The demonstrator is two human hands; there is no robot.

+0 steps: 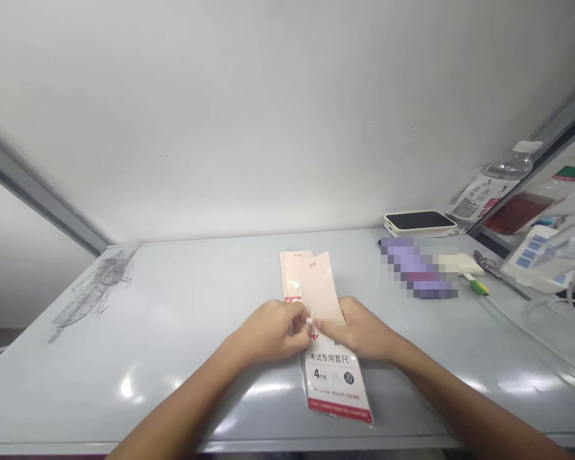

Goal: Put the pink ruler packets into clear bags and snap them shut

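Note:
Near the front middle of the desk, a ruler-set packet with a pale pink upper part, a white printed front and a red bottom strip lies at a slant. My right hand grips its right side, thumb across the front. At the packet's middle, my left hand pinches a small white fastener or string; exactly what it is cannot be made out. Partly beneath the packet, a second pale pink packet shows behind my left fingers.
On the right are a phone, a blurred purple packet, a white cable with a green-yellow plug and a clear bottle. A ship drawing marks the desk's left. A wall stands behind.

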